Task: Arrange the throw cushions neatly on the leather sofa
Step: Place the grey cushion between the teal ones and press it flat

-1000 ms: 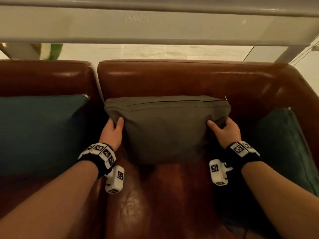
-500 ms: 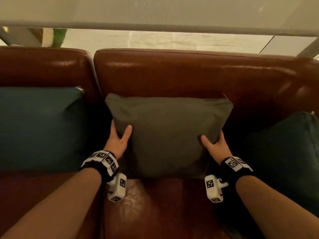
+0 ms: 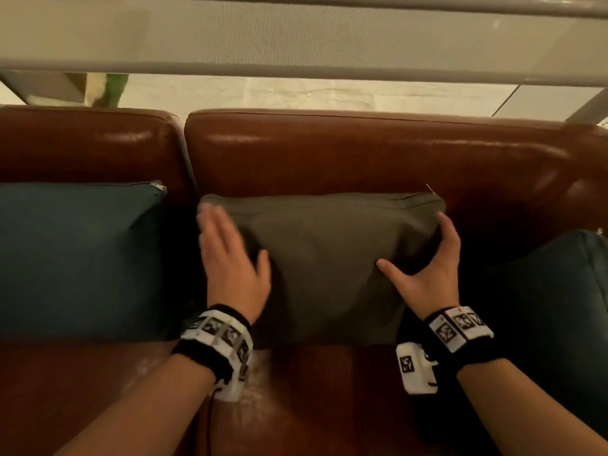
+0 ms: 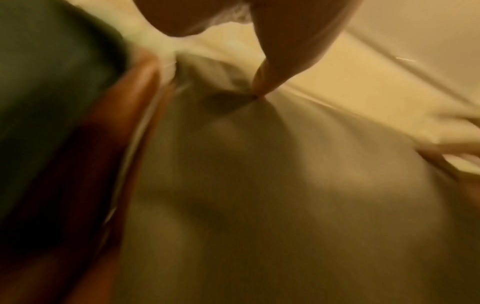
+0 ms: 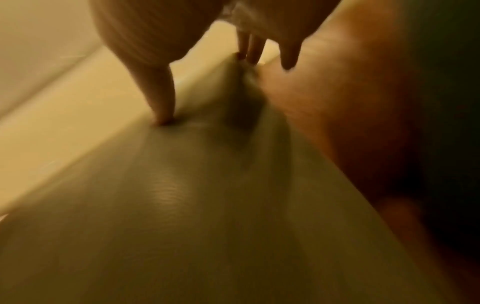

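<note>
An olive-grey cushion (image 3: pixel 329 258) stands upright against the backrest of the brown leather sofa (image 3: pixel 362 153), on the middle seat. My left hand (image 3: pixel 235 245) lies flat and open on the cushion's upper left front, blurred by motion. My right hand (image 3: pixel 424 264) is open at the cushion's right edge: thumb spread on the front face, fingers straight up the side to the top right corner. In the right wrist view the thumb (image 5: pixel 161 98) dents the grey cushion (image 5: pixel 207 205). The left wrist view shows a fingertip (image 4: pixel 262 82) touching the grey cushion (image 4: pixel 259 185).
A teal cushion (image 3: pixel 75 258) with a zip at its top right leans on the backrest to the left. A dark green cushion (image 3: pixel 552 307) sits at the right, by the sofa arm. Bare leather seat (image 3: pixel 296 406) lies in front. Behind the sofa is a pale window blind (image 3: pixel 296 37).
My left hand let go of the cushion's left edge and moved up flat onto its front. My right hand slid up the right edge toward the top corner. The cushion stayed against the backrest.
</note>
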`<state>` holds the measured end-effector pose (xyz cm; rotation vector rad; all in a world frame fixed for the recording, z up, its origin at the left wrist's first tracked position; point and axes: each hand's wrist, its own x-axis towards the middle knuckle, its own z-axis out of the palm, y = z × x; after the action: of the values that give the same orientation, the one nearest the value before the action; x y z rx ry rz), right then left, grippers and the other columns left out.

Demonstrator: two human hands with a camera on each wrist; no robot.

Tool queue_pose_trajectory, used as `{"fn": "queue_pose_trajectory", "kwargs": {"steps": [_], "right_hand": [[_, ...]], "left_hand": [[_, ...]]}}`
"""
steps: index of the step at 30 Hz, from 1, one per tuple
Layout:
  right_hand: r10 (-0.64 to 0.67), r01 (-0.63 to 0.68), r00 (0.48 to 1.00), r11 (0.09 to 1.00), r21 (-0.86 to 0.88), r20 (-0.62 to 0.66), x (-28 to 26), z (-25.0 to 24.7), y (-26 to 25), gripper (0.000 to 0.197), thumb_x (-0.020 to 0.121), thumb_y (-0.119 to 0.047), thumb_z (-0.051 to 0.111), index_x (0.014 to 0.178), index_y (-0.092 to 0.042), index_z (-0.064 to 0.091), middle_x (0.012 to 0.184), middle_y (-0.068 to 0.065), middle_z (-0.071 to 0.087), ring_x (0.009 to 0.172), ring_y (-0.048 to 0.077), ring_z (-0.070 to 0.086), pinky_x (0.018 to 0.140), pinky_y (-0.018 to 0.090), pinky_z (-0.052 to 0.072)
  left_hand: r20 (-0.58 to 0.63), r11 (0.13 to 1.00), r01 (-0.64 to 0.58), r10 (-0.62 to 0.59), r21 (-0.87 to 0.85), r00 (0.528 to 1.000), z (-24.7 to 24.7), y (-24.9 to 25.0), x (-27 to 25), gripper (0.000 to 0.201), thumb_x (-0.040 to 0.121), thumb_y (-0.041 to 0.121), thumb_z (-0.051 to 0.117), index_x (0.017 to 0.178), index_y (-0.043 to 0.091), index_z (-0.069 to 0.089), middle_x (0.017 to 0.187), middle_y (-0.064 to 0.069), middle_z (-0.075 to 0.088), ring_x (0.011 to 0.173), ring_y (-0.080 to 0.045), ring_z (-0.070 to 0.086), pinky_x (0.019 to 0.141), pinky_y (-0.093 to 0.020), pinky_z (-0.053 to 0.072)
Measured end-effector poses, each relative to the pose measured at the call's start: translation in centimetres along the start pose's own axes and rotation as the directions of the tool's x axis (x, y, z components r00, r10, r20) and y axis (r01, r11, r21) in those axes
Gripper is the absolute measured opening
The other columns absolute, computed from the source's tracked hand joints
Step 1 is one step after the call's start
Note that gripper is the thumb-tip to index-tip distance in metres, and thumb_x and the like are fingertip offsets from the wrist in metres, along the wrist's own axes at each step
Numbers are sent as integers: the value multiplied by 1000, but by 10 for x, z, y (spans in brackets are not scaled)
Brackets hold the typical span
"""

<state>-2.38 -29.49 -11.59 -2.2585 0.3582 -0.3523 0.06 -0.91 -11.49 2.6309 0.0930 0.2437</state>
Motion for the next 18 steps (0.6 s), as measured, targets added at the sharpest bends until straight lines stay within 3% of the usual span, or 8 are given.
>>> {"fn": "queue_pose_trajectory", "kwargs": {"steps": [2, 3, 5, 7, 9, 12, 16, 18], "right_hand": [[-160, 166, 986, 937, -306, 45, -1, 9, -17, 88, 81, -47, 71, 151, -25, 22, 156, 13, 19, 147, 29, 16, 120, 46, 19], [-187, 199, 980, 877, -438, 70, -1, 18, -23, 81, 86, -51, 61, 152, -26, 22, 158, 18, 14, 149, 36, 8, 120, 53, 13], [-235, 248, 967, 786, -567, 98, 2, 37, -34, 74, 92, -50, 48, 155, -24, 20, 160, 24, 2, 149, 41, -5, 120, 57, 5], [-280, 290, 953, 740, -607, 113, 7, 51, -43, 70, 95, -47, 39, 157, -25, 15, 162, 18, -10, 149, 41, -11, 120, 54, -3], [-331, 376, 925, 724, -579, 187, 15, 63, -48, 63, 99, -47, 28, 156, -25, 14, 163, 8, -10, 150, 36, -9, 121, 50, -6], [-327, 495, 866, 667, -557, 379, 27, 71, -37, 58, 102, -49, 18, 156, -30, 13, 165, 0, 9, 152, 26, 2, 122, 48, 0], [-147, 325, 939, 682, -655, 312, 58, 35, 6, 68, 95, -65, 12, 156, -35, 9, 165, -8, 7, 152, 14, 0, 121, 48, -2], [-101, 305, 941, 669, -678, 324, 67, 18, 18, 69, 94, -68, 11, 156, -38, 2, 165, -14, -1, 151, 8, -7, 120, 53, -3]], "left_hand": [[110, 912, -370, 356, 176, 928, 7, 21, -1, 84, 94, 49, 40, 155, 11, -3, 164, -13, -1, 151, -31, -1, 122, -49, 7], [191, 854, -482, 448, 197, 873, 15, 29, 3, 81, 95, 52, 37, 156, 14, 0, 164, -11, 3, 152, -30, 2, 122, -50, 7], [317, 767, -597, 520, 235, 793, 36, 37, 16, 75, 96, 55, 33, 156, 23, 2, 165, -7, 5, 152, -31, 2, 121, -52, 7], [383, 727, -632, 521, 268, 762, 46, 36, 27, 72, 96, 56, 28, 156, 25, 1, 165, -5, 3, 151, -32, 0, 121, -54, 5], [372, 727, -623, 515, 288, 772, 55, 32, 29, 75, 96, 56, 27, 156, 19, -1, 165, -5, 2, 152, -31, -1, 121, -54, 5], [367, 716, -618, 507, 324, 780, 58, 28, 28, 76, 96, 58, 25, 156, 18, 1, 165, -4, 2, 152, -31, -1, 121, -54, 6], [365, 725, -566, 442, 391, 819, 44, 6, 50, 69, 94, 63, 20, 156, 35, 4, 165, 0, 9, 151, -33, 7, 118, -60, 7], [317, 780, -456, 343, 429, 884, 30, -16, 62, 69, 93, 63, 22, 155, 35, 10, 163, -3, 18, 149, -35, 16, 118, -59, 9]]}}
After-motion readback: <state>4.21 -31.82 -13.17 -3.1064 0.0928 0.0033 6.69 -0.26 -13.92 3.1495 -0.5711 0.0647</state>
